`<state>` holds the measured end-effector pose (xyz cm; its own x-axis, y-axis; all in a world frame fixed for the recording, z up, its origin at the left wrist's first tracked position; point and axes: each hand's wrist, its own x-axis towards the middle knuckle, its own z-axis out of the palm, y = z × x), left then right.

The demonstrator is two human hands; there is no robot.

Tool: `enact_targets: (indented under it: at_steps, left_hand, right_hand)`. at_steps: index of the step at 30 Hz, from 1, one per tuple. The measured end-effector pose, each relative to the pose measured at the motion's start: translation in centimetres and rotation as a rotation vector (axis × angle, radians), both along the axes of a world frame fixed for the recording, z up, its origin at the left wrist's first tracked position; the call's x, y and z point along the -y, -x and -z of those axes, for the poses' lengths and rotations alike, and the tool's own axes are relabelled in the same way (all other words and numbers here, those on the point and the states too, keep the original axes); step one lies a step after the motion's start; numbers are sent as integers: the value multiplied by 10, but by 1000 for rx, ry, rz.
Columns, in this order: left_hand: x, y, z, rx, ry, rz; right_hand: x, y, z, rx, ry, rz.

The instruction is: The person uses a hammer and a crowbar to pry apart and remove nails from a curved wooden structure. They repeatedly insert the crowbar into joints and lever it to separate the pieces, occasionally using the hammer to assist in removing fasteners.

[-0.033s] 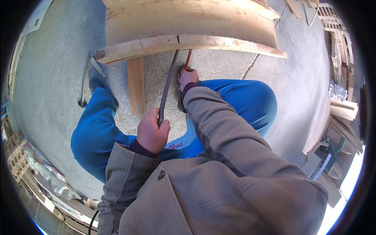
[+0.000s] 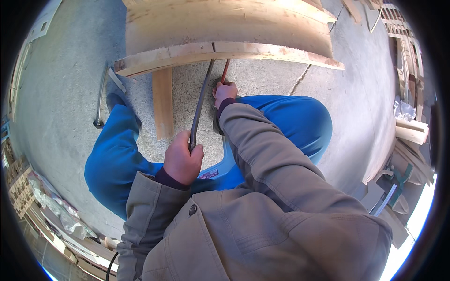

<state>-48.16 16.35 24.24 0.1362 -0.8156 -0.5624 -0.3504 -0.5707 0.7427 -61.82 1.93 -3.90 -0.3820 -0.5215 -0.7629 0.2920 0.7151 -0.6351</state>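
A pale wooden structure of boards (image 2: pixel 229 25) stands in front of me, its near board (image 2: pixel 262 49) running crosswise. My left hand (image 2: pixel 183 160) is closed around the lower end of a dark metal crowbar (image 2: pixel 202 103), which slants up to the near board; its far end is hidden there. Farther forward, my right hand (image 2: pixel 225 92) grips a thin red rod (image 2: pixel 226 71). The rod also runs up behind that board, so its top is out of sight. A narrow dark gap shows in the board's edge just above the crowbar.
An upright plank (image 2: pixel 163 103) descends from the structure between my legs. On the floor at left lie a long metal tool (image 2: pixel 100 100) and a wood offcut (image 2: pixel 117 80). I sit on a blue seat (image 2: pixel 218 169). Timber stacks (image 2: pixel 408 70) line the right side; pallets (image 2: pixel 22 182) stand left.
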Motion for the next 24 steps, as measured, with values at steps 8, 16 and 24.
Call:
enact_targets:
  at_steps: [8, 16, 24]
  left_hand:
    - [-3, -2, 20, 19, -169, 21]
    - [-6, -3, 49, 90, -287, 107]
    - [-14, -5, 77, 207, -321, 239]
  right_hand:
    - [7, -6, 3, 81, 11, 36]
    - [9, -2, 39, -14, -21, -127]
    - [5, 7, 65, -148, -119, -242]
